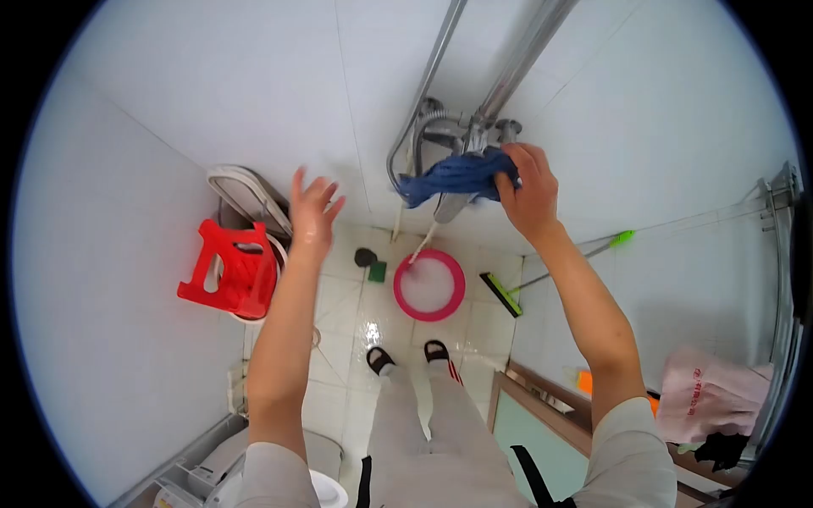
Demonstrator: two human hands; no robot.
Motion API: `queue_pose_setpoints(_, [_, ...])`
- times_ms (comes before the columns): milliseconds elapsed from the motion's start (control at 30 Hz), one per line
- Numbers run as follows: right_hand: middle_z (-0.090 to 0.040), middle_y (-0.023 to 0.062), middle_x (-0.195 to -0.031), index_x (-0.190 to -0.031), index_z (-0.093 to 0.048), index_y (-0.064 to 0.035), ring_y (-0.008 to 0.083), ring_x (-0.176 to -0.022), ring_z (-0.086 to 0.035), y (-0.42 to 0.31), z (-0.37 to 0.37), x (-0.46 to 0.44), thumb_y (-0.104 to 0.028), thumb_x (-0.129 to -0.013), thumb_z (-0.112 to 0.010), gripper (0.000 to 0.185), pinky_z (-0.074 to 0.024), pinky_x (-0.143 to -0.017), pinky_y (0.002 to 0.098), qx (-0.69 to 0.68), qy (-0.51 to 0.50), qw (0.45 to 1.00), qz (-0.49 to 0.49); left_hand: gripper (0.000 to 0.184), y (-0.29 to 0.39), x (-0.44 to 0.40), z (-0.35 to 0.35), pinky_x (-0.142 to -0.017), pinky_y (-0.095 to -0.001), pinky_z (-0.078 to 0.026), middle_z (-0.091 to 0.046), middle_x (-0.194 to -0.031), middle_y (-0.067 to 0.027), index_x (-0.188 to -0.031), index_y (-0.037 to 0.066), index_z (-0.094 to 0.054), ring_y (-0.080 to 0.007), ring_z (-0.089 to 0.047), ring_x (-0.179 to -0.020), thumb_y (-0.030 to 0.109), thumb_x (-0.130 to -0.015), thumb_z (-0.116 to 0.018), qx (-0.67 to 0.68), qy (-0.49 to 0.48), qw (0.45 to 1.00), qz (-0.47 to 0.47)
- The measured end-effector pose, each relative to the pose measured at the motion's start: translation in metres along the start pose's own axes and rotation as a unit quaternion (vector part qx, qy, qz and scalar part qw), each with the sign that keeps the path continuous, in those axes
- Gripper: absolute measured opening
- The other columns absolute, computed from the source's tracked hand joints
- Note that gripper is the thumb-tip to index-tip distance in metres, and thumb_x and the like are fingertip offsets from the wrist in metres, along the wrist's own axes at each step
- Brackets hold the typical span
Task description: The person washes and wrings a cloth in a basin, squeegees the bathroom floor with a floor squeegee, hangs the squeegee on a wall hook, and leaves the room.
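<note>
A blue cloth (457,176) hangs across the chrome shower mixer (453,206) on the wall, its right end pinched in my right hand (532,188). On the left, my left hand (313,212) is raised with its fingers apart and nothing in it. Below the mixer, a pink basin (461,284) stands on the tiled floor with cloudy water inside. A pale stream or hose runs down from the mixer into the basin; which of the two is unclear.
A red plastic stool (229,269) leans at the left wall beside a white folded item (247,199). A green squeegee (501,294) rests right of the basin. Small dark and green pads (377,272) lie on the floor. A pink towel (707,396) hangs at the right.
</note>
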State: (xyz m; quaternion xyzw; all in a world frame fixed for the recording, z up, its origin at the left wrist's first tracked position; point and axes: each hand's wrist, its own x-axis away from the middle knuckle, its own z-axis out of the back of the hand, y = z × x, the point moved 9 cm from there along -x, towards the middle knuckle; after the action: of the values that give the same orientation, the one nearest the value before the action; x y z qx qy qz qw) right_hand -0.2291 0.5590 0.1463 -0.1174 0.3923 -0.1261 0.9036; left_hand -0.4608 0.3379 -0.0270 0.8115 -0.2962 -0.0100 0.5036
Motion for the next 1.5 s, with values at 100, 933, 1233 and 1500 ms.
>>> queue_pose_setpoints(100, [-0.060, 0.0096, -0.095, -0.097, -0.065, -0.0100, 0.0309, -0.087, -0.060, 0.005, -0.022, 0.003, -0.001, -0.072, -0.063, 0.026, -0.0509, -0.071, 0.0389, 0.079, 0.016, 0.997, 0.003, 0.063, 0.012, 0.066, -0.129, -0.099, -0.0372, -0.041, -0.045, -0.141, -0.0098, -0.136, 0.009, -0.045, -0.0234, -0.046, -0.127, 0.013, -0.078, -0.071, -0.368, -0.235, 0.854, -0.283])
queue_pose_setpoints(933, [-0.057, 0.0228, -0.124, -0.136, -0.039, 0.0061, 0.0325, -0.116, -0.054, 0.283, -0.330, 0.808, -0.052, -0.073, -0.071, 0.091, -0.0445, -0.096, 0.0393, 0.118, -0.576, 0.664, -0.463, 0.024, -0.397, 0.191, 0.376, -0.073, -0.0290, -0.051, -0.069, -0.090, -0.0124, -0.107, 0.000, -0.065, -0.0156, -0.066, -0.082, 0.016, -0.089, -0.062, -0.442, 0.180, 0.862, 0.168])
queue_pose_setpoints(1233, [-0.063, 0.0068, -0.093, -0.109, -0.056, -0.0054, 0.0203, -0.079, -0.063, 0.312, -0.449, 0.901, -0.015, -0.086, -0.059, 0.025, -0.0572, -0.066, 0.0343, -0.187, -0.175, 0.487, -0.835, 0.028, -0.539, 0.214, 0.470, -0.081, -0.0291, -0.051, -0.066, -0.099, -0.0121, -0.116, -0.004, -0.058, -0.0163, -0.062, -0.091, 0.012, -0.093, -0.055, -0.378, 0.207, 0.860, 0.274])
queue_pose_setpoints(1500, [-0.063, 0.0115, -0.101, -0.111, -0.054, -0.0029, 0.0223, -0.084, -0.064, 0.278, -0.392, 0.797, -0.007, -0.085, -0.055, 0.026, -0.0591, -0.073, 0.0382, -0.202, -0.209, 0.488, -0.823, 0.027, -0.455, 0.227, 0.413, -0.075, -0.0278, -0.050, -0.069, -0.090, -0.0098, -0.111, 0.001, -0.063, -0.0154, -0.065, -0.081, 0.015, -0.089, -0.059, -0.370, 0.190, 0.878, 0.237])
